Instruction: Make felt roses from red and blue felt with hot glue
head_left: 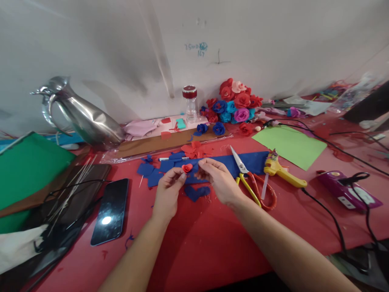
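My left hand (170, 188) is closed on a small red paper rose (187, 168), pinched between thumb and fingers. Just right of the rose, my right hand (217, 178) has its thumb and fingertips pressed together beside a dark blue paper piece; whether it grips that piece is too small to tell. Cut blue petals (154, 177) and red petals (197, 150) lie behind and left of the hands. A heart-like blue piece (194, 193) rests on the red table below them. Scissors (245, 172) with red and yellow handles lie right of my right hand.
A yellow glue gun (284, 172) and a purple power strip (348, 190) with cords are at right. A phone (111, 213) lies at left, a metal jug (82, 113) behind it. At the back are a glass jar (191, 104), paper flowers (234, 101) and green paper (290, 144).
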